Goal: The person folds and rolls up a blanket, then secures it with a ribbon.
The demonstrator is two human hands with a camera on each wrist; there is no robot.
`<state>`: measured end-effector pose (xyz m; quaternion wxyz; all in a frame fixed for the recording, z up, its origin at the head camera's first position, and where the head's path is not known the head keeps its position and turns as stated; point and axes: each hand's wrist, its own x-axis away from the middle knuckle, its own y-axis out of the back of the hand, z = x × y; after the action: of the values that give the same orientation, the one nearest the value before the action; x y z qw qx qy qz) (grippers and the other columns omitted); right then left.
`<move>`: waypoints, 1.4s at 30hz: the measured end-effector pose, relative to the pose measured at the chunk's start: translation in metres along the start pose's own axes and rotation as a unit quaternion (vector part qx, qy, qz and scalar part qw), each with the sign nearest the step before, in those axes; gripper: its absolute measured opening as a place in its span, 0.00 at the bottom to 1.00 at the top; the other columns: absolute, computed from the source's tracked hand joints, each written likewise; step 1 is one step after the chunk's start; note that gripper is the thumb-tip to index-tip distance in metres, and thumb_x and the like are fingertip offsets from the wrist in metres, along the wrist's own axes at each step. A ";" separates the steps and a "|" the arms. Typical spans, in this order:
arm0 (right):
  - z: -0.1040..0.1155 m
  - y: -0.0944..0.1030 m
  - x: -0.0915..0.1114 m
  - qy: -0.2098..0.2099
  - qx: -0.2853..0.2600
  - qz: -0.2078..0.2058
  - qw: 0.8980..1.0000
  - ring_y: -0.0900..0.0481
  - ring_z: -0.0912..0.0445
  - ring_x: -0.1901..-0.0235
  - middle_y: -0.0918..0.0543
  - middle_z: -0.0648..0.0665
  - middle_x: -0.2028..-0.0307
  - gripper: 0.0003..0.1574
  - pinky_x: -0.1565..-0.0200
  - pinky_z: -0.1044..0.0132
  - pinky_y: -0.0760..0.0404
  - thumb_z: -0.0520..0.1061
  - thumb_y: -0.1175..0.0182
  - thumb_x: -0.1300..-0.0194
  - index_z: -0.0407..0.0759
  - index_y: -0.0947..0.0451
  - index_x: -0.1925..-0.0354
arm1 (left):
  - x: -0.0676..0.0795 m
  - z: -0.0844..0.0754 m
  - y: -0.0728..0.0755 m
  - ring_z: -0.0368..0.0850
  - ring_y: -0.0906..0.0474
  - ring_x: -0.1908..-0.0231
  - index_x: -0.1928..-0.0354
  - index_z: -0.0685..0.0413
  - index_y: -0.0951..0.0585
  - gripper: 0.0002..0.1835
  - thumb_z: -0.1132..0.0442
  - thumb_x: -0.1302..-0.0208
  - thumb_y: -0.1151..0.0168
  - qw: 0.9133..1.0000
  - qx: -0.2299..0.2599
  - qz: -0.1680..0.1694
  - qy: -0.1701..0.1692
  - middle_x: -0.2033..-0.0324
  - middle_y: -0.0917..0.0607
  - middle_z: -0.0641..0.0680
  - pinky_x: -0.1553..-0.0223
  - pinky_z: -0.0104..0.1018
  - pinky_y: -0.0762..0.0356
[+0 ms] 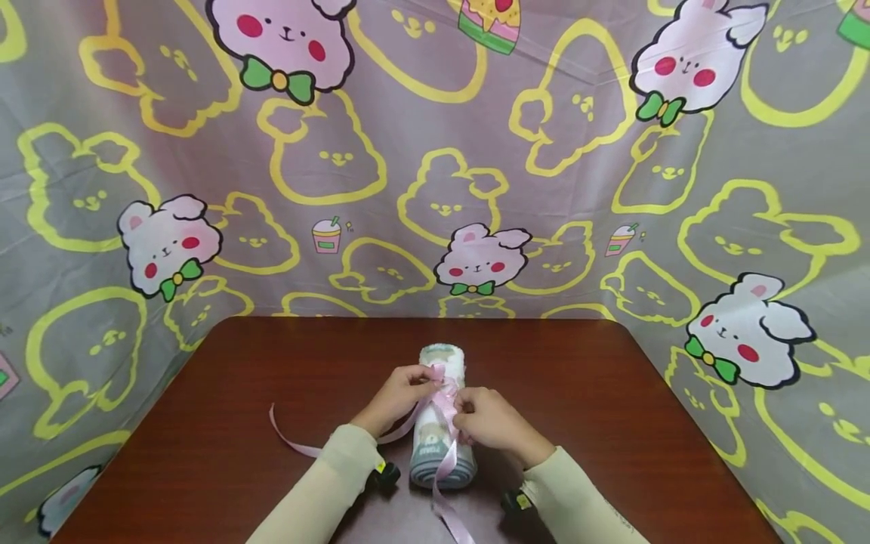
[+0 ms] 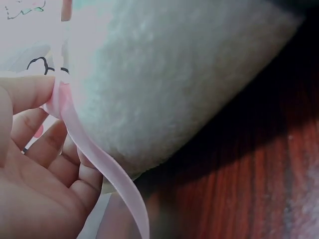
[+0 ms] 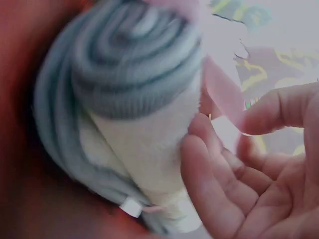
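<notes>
A towel (image 1: 424, 455), rolled up and lying lengthwise on the table, has white pile and a grey-blue band at its coiled near end. Pink ribbon (image 1: 445, 399) lies across its top in loops. From the left, my left hand (image 1: 399, 393) pinches the ribbon between thumb and fingertips; the left wrist view shows this pinch beside the towel (image 2: 159, 74). On the other side, my right hand (image 1: 495, 421) holds a piece of ribbon (image 3: 222, 89) between thumb and forefinger, its other fingers loosely bent near the towel's side. The knot itself is partly hidden by the fingers.
One ribbon tail (image 1: 299, 450) trails left over the dark red-brown table (image 1: 578, 370); another (image 1: 448, 514) hangs toward the near edge. A small white tag (image 3: 131, 207) sticks out from the towel. A cartoon-printed cloth (image 1: 381, 189) surrounds the table's back and sides.
</notes>
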<state>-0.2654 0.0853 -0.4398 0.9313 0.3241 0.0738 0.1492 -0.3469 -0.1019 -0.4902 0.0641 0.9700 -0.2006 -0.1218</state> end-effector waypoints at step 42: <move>-0.050 0.103 0.022 0.005 0.246 0.045 0.968 0.21 0.50 0.50 0.17 0.47 0.52 0.19 0.49 0.48 0.24 0.43 0.36 0.36 0.40 0.20 0.47 | 0.000 -0.004 -0.005 0.41 0.22 0.62 0.60 0.59 0.16 0.07 0.64 0.37 0.34 0.999 0.045 0.005 0.025 0.64 0.15 0.52 0.61 0.34 0.23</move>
<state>-0.2797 0.1984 -0.4150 0.8146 0.5458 0.0977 0.1700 -0.3439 -0.0977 -0.4876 0.0264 0.9737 -0.2086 -0.0882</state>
